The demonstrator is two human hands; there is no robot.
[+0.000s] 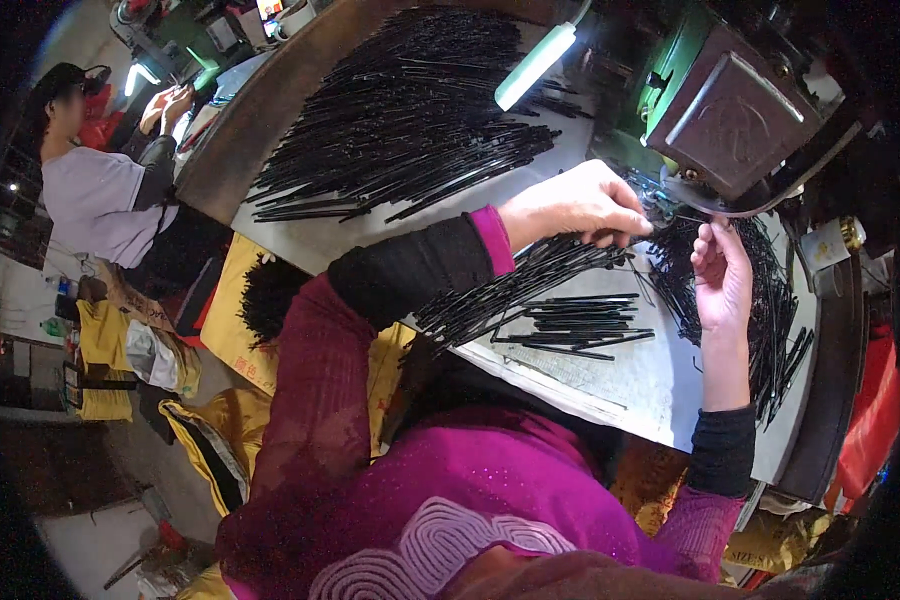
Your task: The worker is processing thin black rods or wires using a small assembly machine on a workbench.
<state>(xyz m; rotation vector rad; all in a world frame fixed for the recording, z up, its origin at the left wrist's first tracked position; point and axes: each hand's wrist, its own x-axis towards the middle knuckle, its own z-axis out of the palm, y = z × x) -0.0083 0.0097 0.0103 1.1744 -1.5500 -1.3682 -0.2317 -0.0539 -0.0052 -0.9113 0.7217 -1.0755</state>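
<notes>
My left hand [585, 205] reaches in from the left, thumb and fingertips pinched together just left of the machine head. What they hold, if anything, is too small to make out. Below the machine's dark housing [735, 125], my right hand [722, 275] is raised with its fingers closed on what looks like a thin dark rod. Beneath my left wrist lies a slanting bundle of black rods [515, 290]. A smaller stack of black rods [580, 325] rests nearer me on the pale tabletop [540, 372]. Another heap of rods [775, 300] lies beside my right hand.
A large pile of black rods [400, 110] covers the far left of the table. A lit lamp [536, 66] hangs over it. At the right stands a pale can [832, 243] by the table's raised rim. Yellow sacks [240, 320] lie at left, where another person [105, 190] works.
</notes>
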